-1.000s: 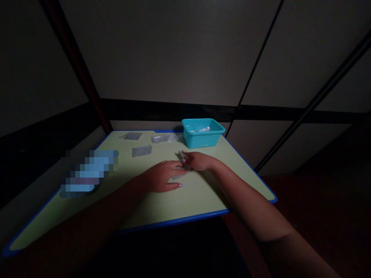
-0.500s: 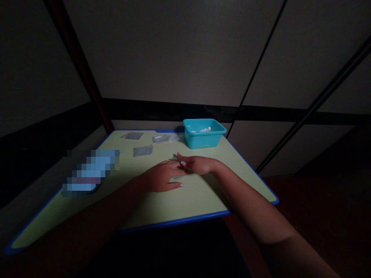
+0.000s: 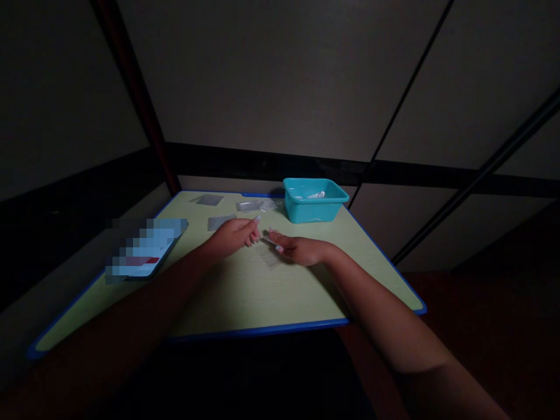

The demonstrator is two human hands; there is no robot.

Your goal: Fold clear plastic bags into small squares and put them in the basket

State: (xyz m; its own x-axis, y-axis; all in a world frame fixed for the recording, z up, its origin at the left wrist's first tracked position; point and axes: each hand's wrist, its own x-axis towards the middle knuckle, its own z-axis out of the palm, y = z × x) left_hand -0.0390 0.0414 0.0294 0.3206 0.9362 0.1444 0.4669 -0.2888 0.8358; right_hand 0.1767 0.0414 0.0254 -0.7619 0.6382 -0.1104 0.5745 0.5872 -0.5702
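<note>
The left hand [image 3: 236, 234] is raised over the middle of the bench [image 3: 280, 300], palm turned inward, its fingers curled in and the thumb tip close to them; whether anything is caught between them is too small and dim to tell. Facing it, just beside and apart from it, the right hand [image 3: 304, 249] has its thumb and fingers closed on a thin flat piece [image 3: 270, 240], which sticks out toward the left hand at a slant. Below that piece, in the space between the two hands, a see-through sheet [image 3: 271, 258] lies on the pale yellow-green top, its outline faint. Behind the left hand and partly hidden by it is a grey packet [image 3: 219, 221]; farther back on the left lies a dark packet [image 3: 210, 200], and to the right of that a clear packet [image 3: 248, 206] with crumpled plastic [image 3: 268, 205] next to it. A turquoise basin [image 3: 315, 211] stands upright near the back right of the bench, beyond the right hand, with something whitish and crumpled [image 3: 318, 195] inside. On the left side rests a flat device [image 3: 154, 249] with a lit screen, largely blurred by blocks. The bench has a blue edge, and a panelled wall [image 3: 262, 81] rises behind it
</note>
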